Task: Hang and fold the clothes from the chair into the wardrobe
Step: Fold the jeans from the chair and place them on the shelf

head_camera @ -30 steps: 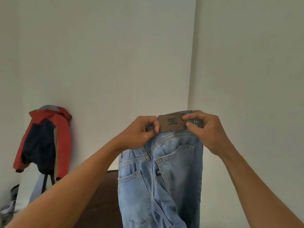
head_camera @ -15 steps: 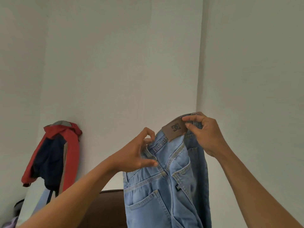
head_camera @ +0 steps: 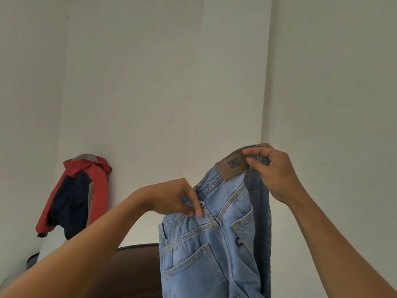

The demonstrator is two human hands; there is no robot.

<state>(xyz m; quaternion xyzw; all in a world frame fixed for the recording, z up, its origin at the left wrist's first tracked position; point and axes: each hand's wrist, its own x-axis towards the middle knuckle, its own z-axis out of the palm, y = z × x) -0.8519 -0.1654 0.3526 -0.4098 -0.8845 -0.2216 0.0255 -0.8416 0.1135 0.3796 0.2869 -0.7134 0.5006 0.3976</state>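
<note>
The jeans point(head_camera: 206, 254) run off the bottom edge, hiding most of the chair point(head_camera: 137, 269).

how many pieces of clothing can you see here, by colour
light blue: 1, the jeans, pinched at the waistband by the left hand and the right hand
red and navy: 1, the jacket hanging at the wall
total: 2
A pale shape below the jacket is too unclear to count.

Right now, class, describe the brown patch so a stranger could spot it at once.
Find the light blue jeans held up before the white wall. At their raised waistband, beside the right hand, sits the brown patch. It alone is brown, with a dark stamped logo.
</note>
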